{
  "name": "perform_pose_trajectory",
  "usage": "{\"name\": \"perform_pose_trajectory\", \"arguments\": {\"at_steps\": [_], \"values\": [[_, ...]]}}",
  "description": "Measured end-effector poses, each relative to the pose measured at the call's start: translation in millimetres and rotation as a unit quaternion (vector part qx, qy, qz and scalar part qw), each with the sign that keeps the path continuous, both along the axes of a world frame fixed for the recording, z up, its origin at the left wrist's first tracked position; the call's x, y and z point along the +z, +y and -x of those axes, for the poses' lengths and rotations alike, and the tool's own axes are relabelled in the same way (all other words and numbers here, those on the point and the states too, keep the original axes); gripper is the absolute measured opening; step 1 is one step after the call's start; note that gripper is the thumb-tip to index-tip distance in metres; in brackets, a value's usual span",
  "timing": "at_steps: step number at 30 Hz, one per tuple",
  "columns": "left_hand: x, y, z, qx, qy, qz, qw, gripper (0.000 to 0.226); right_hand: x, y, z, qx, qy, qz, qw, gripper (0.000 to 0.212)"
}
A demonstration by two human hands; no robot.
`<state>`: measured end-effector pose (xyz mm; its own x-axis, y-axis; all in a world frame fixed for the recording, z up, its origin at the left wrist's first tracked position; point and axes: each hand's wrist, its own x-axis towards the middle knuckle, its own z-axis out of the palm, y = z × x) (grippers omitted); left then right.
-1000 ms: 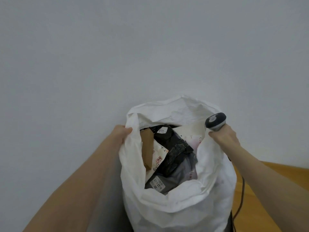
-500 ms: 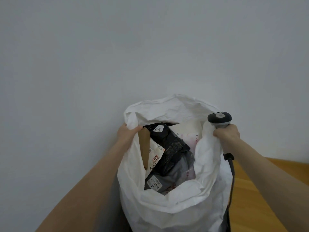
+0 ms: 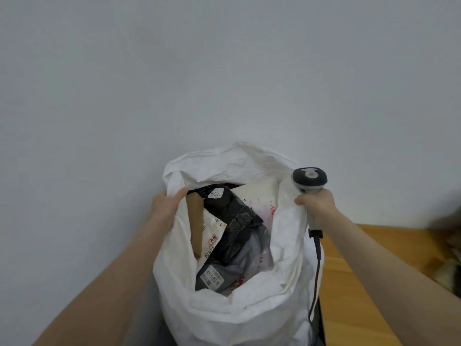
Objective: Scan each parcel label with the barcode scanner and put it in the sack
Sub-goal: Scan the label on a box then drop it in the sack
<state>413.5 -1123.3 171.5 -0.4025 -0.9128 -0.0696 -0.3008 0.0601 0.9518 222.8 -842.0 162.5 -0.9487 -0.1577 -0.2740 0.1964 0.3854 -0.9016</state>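
L hand (image 3: 166, 211) grips white sack (image 3: 224, 317) by its left rim, thumb inside. In the sack: brown card mailer (image 3: 195, 221), black poly parcel (image 3: 233, 221), grey parcel (image 3: 245, 260) at front, white parcel (image 3: 262, 196) at back. R hand (image 3: 318, 206) holds barcode scanner (image 3: 309, 179) upright by its handle, w/ the right rim pinched against it. Cable (image 3: 316, 268) hangs down beside wooden table (image 3: 361, 290).

Inside the sack (image 3: 224, 318), a white label (image 3: 212, 277) on the grey parcel (image 3: 249, 258) is showing "43 5-2519" and "35". The white parcel (image 3: 212, 224) is showing "600" below an unreadable red stamp. A small sticker (image 3: 215, 194) on the black parcel (image 3: 228, 202) is reading roughly "2019", upside down.
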Motion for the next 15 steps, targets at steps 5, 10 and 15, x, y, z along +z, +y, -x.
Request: {"name": "perform_pose_trajectory", "arguments": {"at_steps": [5, 10, 15], "values": [[-2.2, 7.2, -6.8, -0.044, 0.011, 0.014, 0.999, 0.043, -4.1, -10.3, 2.8, -0.004, 0.0, -0.033, 0.999, 0.033], [-1.4, -0.3, -14.2, -0.045, 0.001, 0.023, 0.999, 0.033, -0.7, -22.1, 5.1, -0.025, 0.0, 0.008, 1.0, 0.029], [-3.0, -5.4, -13.5, -0.042, 0.002, -0.007, 0.999, 0.036, -2.4, -27.6, -0.7, -0.028, 0.0, 0.039, 0.999, 0.027]]}}
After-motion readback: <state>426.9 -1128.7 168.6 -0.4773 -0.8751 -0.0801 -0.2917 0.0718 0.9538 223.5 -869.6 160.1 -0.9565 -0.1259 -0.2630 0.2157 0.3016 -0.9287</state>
